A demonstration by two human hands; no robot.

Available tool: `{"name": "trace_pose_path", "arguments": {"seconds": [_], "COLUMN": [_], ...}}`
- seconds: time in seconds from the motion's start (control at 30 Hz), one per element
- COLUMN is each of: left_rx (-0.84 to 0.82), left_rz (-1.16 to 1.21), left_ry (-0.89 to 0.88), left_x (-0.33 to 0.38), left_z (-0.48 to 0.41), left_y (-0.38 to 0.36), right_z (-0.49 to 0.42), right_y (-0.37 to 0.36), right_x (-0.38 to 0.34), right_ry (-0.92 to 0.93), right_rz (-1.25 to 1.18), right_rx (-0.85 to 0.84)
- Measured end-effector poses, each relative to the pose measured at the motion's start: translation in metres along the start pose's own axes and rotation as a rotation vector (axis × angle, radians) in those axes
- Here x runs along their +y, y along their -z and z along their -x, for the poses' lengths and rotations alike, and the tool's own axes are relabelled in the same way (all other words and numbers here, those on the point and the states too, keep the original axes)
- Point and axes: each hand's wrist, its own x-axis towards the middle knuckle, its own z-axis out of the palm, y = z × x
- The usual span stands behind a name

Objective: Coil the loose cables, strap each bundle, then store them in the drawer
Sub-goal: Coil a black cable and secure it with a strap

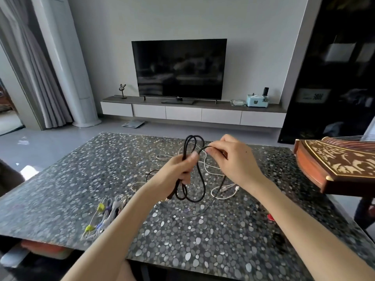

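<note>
A black cable (199, 179) hangs in loops above the pebble-patterned table (81, 179). My left hand (180, 167) is closed around the middle of its loops, which stick up above my fist and dangle below it. My right hand (233, 157) pinches a strand of the same cable just to the right, at about the same height. Loose white cables (223, 191) lie tangled on the table under and behind both hands. A row of cable straps with yellow and purple tips (103, 216) lies at the table's near left.
A carved wooden instrument (334, 167) overhangs the table's right side. A small red object (271, 217) lies near the right edge. Beyond the table a TV (179, 67) stands on a low cabinet with white drawers (182, 114). A scale (133, 124) lies on the floor.
</note>
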Motion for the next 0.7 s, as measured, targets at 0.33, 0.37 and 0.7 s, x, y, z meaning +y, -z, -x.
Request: {"name": "trace_pose_path", "arguments": {"seconds": [0.33,0.37,0.7], "left_rx": [0.194,0.214,0.119], "left_rz": [-0.119,-0.192,0.014], "left_ry": [0.051,0.067,-0.024], "left_x": [-0.006,-0.007,-0.007], "left_z": [0.005,0.006,0.006], "left_y": [-0.026,-0.026,-0.032], "right_z": [-0.016,-0.015,-0.006], "right_y": [0.007,0.008,0.002], "right_x": [-0.002,0.001,0.004], "right_ry": [-0.24,-0.256,-0.344], "right_rz": [-0.194,-0.195,-0.345], "right_rx": [-0.168,-0.184,-0.136]}}
